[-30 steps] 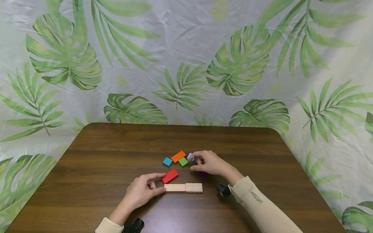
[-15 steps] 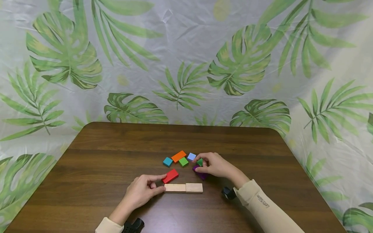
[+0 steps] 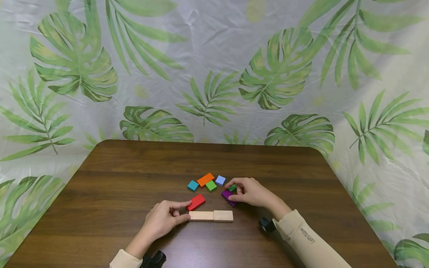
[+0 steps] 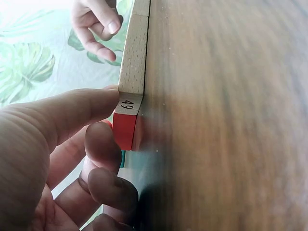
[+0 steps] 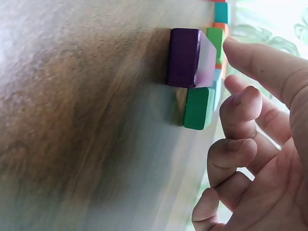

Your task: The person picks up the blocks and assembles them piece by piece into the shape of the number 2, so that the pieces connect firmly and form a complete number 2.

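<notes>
My left hand (image 3: 164, 219) rests at the left end of two plain wooden blocks, laid end to end. Its thumb touches the end of the left wooden block (image 3: 201, 216), marked 49 in the left wrist view; the index finger reaches to the red block (image 3: 197, 202) just behind. The right wooden block (image 3: 223, 216) adjoins it. My right hand (image 3: 252, 191) hovers over the purple block (image 3: 228, 197) and the dark green block (image 3: 232, 188), fingers loosely bent, holding nothing. The right wrist view shows a gap between those fingers and the purple block (image 5: 185, 57).
Behind the red block lie a teal block (image 3: 193, 185), an orange block (image 3: 205, 179), a light green block (image 3: 210, 186) and a light blue block (image 3: 220, 180). A brown wooden table (image 3: 134, 160) carries them all; a leaf-patterned cloth (image 3: 207, 56) hangs behind its far edge.
My right hand has moved right and slightly nearer, from beside the light blue block to over the purple and dark green blocks, uncovering the light blue one. My left hand has stayed put.
</notes>
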`<state>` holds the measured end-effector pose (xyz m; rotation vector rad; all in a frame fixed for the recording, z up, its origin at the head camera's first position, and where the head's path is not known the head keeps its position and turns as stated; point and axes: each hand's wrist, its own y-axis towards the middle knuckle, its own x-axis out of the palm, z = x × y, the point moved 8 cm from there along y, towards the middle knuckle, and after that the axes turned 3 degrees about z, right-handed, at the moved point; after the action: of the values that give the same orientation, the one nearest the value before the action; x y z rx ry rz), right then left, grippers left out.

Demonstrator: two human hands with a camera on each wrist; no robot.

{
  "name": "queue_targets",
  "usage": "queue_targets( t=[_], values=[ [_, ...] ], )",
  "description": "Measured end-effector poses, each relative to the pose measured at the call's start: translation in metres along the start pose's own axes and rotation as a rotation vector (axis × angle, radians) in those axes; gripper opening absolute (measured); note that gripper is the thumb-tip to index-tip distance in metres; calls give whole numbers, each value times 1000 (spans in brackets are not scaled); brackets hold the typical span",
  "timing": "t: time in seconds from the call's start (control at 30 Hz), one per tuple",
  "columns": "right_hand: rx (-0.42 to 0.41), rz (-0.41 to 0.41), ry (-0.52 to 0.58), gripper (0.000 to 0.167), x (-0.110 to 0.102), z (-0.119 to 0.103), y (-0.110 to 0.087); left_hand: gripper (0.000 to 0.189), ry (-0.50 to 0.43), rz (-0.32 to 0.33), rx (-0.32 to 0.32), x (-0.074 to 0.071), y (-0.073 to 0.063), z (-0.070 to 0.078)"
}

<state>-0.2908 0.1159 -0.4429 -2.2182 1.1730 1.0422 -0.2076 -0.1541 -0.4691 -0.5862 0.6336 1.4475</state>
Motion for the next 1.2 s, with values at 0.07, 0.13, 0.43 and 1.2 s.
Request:
queue_targets(
  t=[0.07, 0.13, 0.43, 1.2],
  values=[
    [7, 2, -8, 32, 0, 1, -1, 37, 1, 3, -1, 0, 0, 0],
    [18, 6, -17, 33, 1, 2, -2, 37, 2, 5, -2, 0, 0, 0],
    [66, 23, -71, 35, 2, 8, -7, 37, -2, 9, -12, 0, 0, -1],
    [212, 101, -188, 46, -5, 8, -14, 37, -1, 7, -21, 1, 0, -2]
  ],
)
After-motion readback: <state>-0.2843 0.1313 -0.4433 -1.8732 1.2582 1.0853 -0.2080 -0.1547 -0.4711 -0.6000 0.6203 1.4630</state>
